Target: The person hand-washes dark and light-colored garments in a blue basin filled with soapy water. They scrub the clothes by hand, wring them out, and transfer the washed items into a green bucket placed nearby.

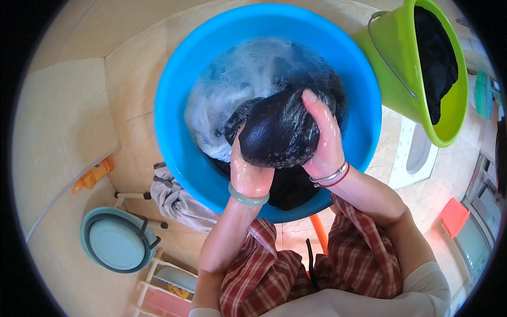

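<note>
- Black wet cloth (280, 127), bunched into a smooth, rounded bundle, is held over the middle of the blue plastic basin (177, 105); whether its underside is touched by the soapy water (237, 58) cannot be told.
- Its near-left side is cupped by the left hand (252, 166), whose fingers are mostly hidden beneath the fabric.
- Its right side is gripped by the right hand (325, 140), with the thumb laid along the top and the other fingers hidden from view.
- The bundle is thus set directly between the palms, to the right of one and the left of the other; neither hand is nearer, since both are pressed against it.
- Its long axis is slanted from near left to far right; no definite leading end is shown, though crumpled folds are spread toward the left.
- Pale cloth (205, 119) is soaked left of it, and darker laundry (293, 190) is gathered at the basin's near side.
- At far right, black fabric (433, 58) is contained in the lime-green bucket (388, 68), to which the right hand is nearer.
</note>
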A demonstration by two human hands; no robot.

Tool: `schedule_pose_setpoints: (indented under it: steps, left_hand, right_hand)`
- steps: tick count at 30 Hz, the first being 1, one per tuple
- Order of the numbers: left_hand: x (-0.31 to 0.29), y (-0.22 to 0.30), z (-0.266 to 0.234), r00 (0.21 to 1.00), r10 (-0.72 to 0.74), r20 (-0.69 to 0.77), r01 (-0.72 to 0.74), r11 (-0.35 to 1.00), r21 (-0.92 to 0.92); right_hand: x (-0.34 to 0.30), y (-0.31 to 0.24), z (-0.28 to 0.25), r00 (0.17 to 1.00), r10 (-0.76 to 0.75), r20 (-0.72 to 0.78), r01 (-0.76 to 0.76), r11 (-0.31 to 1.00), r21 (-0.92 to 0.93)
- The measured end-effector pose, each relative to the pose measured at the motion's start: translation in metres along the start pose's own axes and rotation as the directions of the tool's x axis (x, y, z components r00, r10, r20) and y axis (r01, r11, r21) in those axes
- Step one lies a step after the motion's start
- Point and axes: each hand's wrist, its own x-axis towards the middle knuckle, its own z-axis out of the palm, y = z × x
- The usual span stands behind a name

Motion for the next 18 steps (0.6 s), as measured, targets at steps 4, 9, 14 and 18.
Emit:
schedule_pose_setpoints:
  steps: [4, 9, 14, 18]
  left_hand:
    - [-0.007, -0.003, 0.015, 0.941, 0.334, -0.057, -0.322, 0.933, 0.161]
    - [-0.008, 0.001, 0.014, 0.599, 0.585, 0.546, -0.722, 0.100, 0.684]
    - [-0.009, 0.005, 0.010, 0.503, 0.458, 0.733, -0.848, 0.099, 0.520]
    - [-0.017, -0.010, 0.011, 0.736, 0.604, 0.306, -0.648, 0.498, 0.576]
  right_hand:
    - [0.011, 0.006, -0.013, 0.995, 0.097, 0.007, -0.097, 0.992, 0.077]
    - [0.024, 0.024, -0.051, 0.935, 0.307, 0.176, -0.338, 0.922, 0.190]
    - [0.023, 0.021, -0.069, 0.811, 0.326, 0.486, -0.492, 0.829, 0.264]
    - [0.020, 0.011, -0.030, 0.910, 0.295, 0.291, -0.353, 0.920, 0.170]
